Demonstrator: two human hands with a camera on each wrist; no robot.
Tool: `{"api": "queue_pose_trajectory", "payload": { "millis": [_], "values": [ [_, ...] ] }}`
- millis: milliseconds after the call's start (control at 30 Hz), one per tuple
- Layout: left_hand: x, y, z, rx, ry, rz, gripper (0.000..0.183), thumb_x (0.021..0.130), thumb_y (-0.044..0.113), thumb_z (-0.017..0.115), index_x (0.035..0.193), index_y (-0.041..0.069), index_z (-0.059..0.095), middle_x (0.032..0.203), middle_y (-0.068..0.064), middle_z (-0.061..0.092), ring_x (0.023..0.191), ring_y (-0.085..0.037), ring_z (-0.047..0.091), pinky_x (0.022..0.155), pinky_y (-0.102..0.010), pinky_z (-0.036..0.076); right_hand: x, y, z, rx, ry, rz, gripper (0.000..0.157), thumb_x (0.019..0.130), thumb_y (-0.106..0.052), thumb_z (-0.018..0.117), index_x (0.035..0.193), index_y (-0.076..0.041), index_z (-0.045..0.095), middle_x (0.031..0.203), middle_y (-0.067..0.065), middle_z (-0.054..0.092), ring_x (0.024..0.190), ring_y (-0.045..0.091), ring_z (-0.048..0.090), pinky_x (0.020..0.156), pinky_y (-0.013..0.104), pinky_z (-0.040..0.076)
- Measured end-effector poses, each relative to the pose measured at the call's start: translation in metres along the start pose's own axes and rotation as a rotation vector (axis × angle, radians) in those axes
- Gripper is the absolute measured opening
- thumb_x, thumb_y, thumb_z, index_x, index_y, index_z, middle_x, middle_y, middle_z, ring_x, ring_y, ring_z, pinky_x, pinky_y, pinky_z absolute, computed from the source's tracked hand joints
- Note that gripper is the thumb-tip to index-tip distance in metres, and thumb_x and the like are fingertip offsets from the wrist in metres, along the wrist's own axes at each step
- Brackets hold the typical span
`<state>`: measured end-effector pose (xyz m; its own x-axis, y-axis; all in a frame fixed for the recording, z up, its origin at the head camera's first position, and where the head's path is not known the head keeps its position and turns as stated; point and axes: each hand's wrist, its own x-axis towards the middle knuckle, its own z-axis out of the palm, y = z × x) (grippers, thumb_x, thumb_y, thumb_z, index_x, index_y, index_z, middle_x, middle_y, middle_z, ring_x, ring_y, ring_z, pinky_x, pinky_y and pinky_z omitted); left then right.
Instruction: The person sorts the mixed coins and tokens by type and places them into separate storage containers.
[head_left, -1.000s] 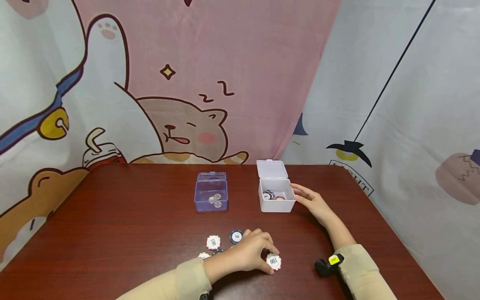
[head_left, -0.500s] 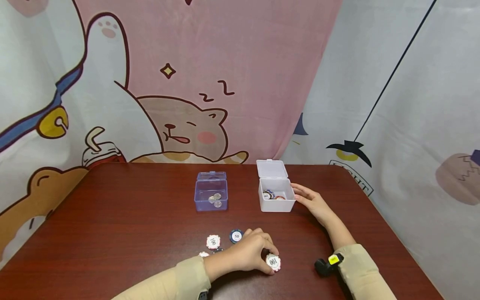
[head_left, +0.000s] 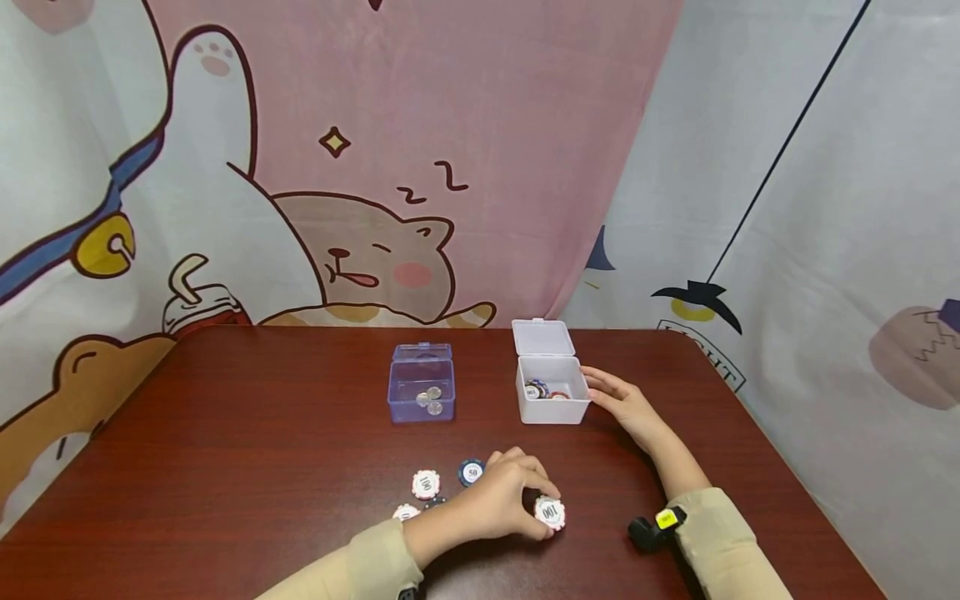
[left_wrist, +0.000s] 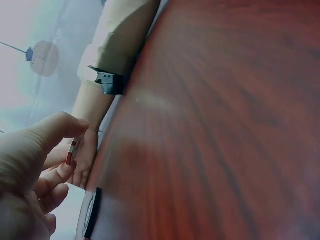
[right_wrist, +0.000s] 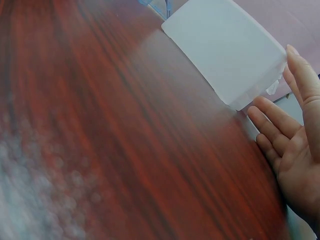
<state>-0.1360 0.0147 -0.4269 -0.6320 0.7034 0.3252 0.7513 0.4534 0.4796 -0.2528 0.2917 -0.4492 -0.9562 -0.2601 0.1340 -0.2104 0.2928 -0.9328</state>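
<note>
Head view: I am looking forward and down from head height over the table point(head_left: 262, 467), farthest back. Left wrist view: I am looking low and aslant across it, chip point(left_wrist: 69, 157) near, right sleeve point(left_wrist: 119, 37) beyond. Right wrist view: I am closely facing the white box point(right_wrist: 225, 50), which the head view is sharing.

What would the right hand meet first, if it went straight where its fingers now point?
Most likely the side of the white box: the right hand is right beside it, perhaps touching, though the exact depth is hard to judge.
</note>
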Motion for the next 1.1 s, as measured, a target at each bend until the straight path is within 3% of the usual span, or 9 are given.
{"api": "queue_pose_trajectory", "payload": {
  "millis": [333, 600, 867, 1100],
  "values": [
    [0.009, -0.003, -0.004, -0.037, 0.081, -0.069, 0.040, 0.062, 0.026, 0.088, 0.099, 0.017, 0.077, 0.089, 0.017, 0.060, 0.089, 0.001, 0.045, 0.076, -0.023, 0.029, -0.001, -0.001, 0.000, -0.024, -0.001, 0.012, 0.049, 0.096, -0.020, 0.059, 0.142, -0.010, 0.047, 0.136, 0.016, 0.052, 0.123, 0.028, 0.048, 0.092, 0.023, 0.040],
    [0.018, -0.008, -0.009, -0.032, 0.120, -0.089, 0.040, 0.063, 0.027, 0.087, 0.101, 0.016, 0.077, 0.091, 0.016, 0.059, 0.090, -0.001, 0.045, 0.080, -0.025, 0.030, -0.001, 0.000, 0.001, -0.014, 0.005, 0.012, 0.047, 0.096, -0.018, 0.059, 0.141, -0.009, 0.047, 0.135, 0.017, 0.053, 0.121, 0.025, 0.050, 0.090, 0.021, 0.041],
    [0.029, -0.013, -0.017, -0.001, 0.155, -0.104, 0.040, 0.063, 0.029, 0.086, 0.100, 0.016, 0.077, 0.091, 0.014, 0.060, 0.088, -0.003, 0.045, 0.079, -0.026, 0.031, -0.001, 0.000, 0.001, -0.026, 0.007, 0.021, 0.048, 0.096, -0.021, 0.060, 0.141, -0.011, 0.047, 0.135, 0.015, 0.053, 0.122, 0.024, 0.049, 0.094, 0.030, 0.040],
    [0.038, -0.018, -0.026, -0.003, 0.190, -0.130, 0.040, 0.064, 0.027, 0.086, 0.100, 0.014, 0.076, 0.095, 0.011, 0.062, 0.090, -0.006, 0.047, 0.078, -0.028, 0.031, 0.000, 0.001, 0.001, -0.019, 0.003, 0.008, 0.048, 0.096, -0.019, 0.059, 0.141, -0.009, 0.047, 0.135, 0.017, 0.052, 0.121, 0.024, 0.050, 0.092, 0.024, 0.040]
  ]
}}
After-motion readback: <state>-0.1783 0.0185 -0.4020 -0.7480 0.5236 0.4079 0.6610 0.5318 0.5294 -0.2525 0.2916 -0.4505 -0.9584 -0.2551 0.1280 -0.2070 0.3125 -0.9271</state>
